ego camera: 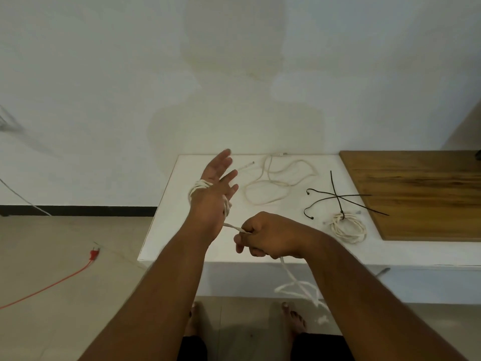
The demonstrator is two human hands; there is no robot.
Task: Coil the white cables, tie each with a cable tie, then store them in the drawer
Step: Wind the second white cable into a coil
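My left hand (216, 188) is raised over the white table (166, 230), fingers spread, with several turns of white cable (199, 187) wound around its palm. My right hand (268, 235) sits just right of it, shut on the same cable, which runs taut to the left hand and hangs off the table edge in loose loops (299, 287). A second white cable (276, 183) lies loose at the back of the table. A coiled white cable (347, 227) bound with a black tie lies at the right. Loose black cable ties (338, 198) lie beside it.
A wooden board (416, 194) covers the table's right part. A red cable with a plug (92, 255) lies on the floor at the left. My bare feet (291, 316) stand below the table's front edge. A white wall rises behind the table.
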